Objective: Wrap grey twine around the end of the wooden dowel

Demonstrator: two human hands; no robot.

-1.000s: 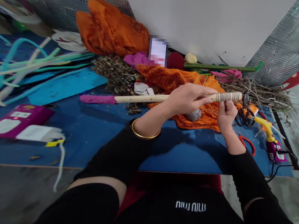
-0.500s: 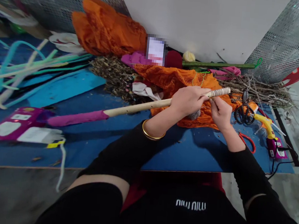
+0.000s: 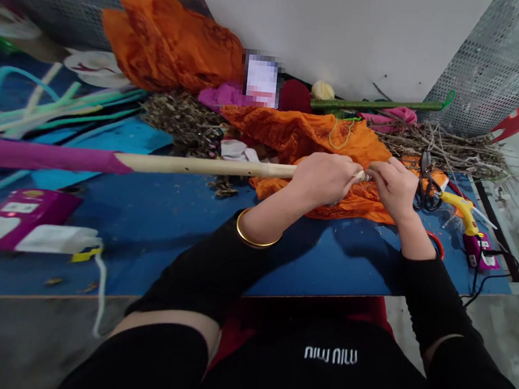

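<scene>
A long pale stick [image 3: 211, 167] lies level across my view above the table, its left part covered in purple cloth [image 3: 47, 156]. My left hand [image 3: 322, 179] is closed around the bare wood towards its right end. Close beside it, my right hand [image 3: 393, 183] is closed on the stick's right end, which is wound with light cord. The right fingers hide most of that end, and whether they also pinch loose cord cannot be made out. Crumpled orange cloth [image 3: 301, 134] lies under and behind both hands.
On the right are a yellow glue gun [image 3: 465, 209], black-handled cutters [image 3: 425, 179] and bundled dry twigs [image 3: 458, 151]. A purple box [image 3: 56, 207] and a white bottle [image 3: 58, 240] lie at left, near coloured strips [image 3: 39, 112]. A green stick [image 3: 380, 106] lies at the back.
The stick has swung from a slant to nearly level, its purple end rising and shifting left. My right hand has moved over the cord-wound end, which showed clearly before.
</scene>
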